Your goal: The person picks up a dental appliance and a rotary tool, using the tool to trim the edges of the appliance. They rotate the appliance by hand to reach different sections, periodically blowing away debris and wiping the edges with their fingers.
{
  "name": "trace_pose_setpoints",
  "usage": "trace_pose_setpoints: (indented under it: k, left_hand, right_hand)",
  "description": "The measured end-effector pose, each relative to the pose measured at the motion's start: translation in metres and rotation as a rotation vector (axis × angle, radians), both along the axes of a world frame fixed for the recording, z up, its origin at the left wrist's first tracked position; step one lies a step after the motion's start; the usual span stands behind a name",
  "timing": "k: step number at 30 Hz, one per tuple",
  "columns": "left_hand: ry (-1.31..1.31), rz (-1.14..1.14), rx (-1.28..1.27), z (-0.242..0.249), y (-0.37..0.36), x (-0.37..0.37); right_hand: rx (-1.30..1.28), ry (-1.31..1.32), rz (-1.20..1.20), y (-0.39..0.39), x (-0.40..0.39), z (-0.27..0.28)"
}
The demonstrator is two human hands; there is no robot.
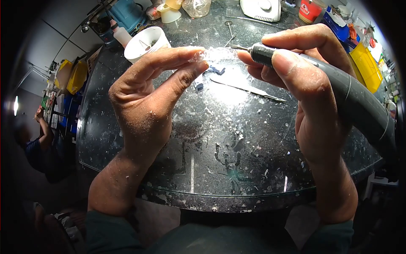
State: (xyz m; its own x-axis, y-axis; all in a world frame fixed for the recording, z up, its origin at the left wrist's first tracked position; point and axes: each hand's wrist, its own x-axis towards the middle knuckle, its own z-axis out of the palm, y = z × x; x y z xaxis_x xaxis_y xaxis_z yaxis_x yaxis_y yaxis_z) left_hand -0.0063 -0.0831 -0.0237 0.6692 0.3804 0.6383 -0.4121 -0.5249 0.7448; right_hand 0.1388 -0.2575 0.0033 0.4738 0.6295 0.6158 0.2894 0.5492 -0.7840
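Note:
Between thumb and forefinger, my left hand (148,93) pinches a small clear piece (218,54), brightly lit and hard to make out in detail. My right hand (306,63) is closed round a dark rotary handpiece (263,53), whose thin metal bit (240,47) points left at the clear piece's right end. Whether the bit touches it cannot be told. Below the hands, a slim metal tool (249,87) and small dark blue pieces (216,70) lie on the black table.
The dusty black table (253,165) has a white cup (146,42) behind my left hand. At the back stand a white device (261,9) and a red tub (310,10). Yellow bins (366,65) are at the right. Another person (40,137) is at the far left.

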Motion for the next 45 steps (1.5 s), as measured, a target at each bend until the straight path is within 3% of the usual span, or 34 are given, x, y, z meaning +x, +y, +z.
trace_pose_setpoints:
  k: [5, 10, 20, 23, 25, 29, 31, 45]
  left_hand:
    - [0.027, 0.018, -0.008, 0.001, -0.001, -0.001]
    - [0.033, 0.024, -0.014, 0.001, -0.002, -0.001]
    - [0.077, 0.069, 0.097, 0.001, 0.001, -0.004]
    - [0.032, 0.004, -0.032, 0.001, -0.002, -0.003]
    - [0.116, 0.083, 0.105, 0.002, -0.001, -0.004]
    - [0.109, 0.08, 0.129, 0.002, -0.002, -0.003]
    - [0.044, 0.011, -0.02, 0.0, -0.004, -0.001]
    - [0.074, 0.047, -0.013, 0.001, -0.005, -0.001]
  right_hand:
    - [0.011, 0.011, 0.012, 0.001, -0.001, 0.0]
    - [-0.177, -0.079, -0.29, 0.0, -0.011, 0.005]
    - [-0.183, -0.024, -0.252, 0.0, -0.011, 0.006]
    - [-0.178, -0.007, -0.252, -0.001, -0.011, 0.006]
    - [-0.213, -0.045, -0.262, -0.002, -0.009, 0.008]
    - [-0.199, -0.039, -0.271, -0.001, -0.009, 0.008]
    - [-0.198, -0.042, -0.27, -0.001, -0.009, 0.007]
    - [-0.226, -0.042, -0.263, -0.002, -0.011, 0.008]
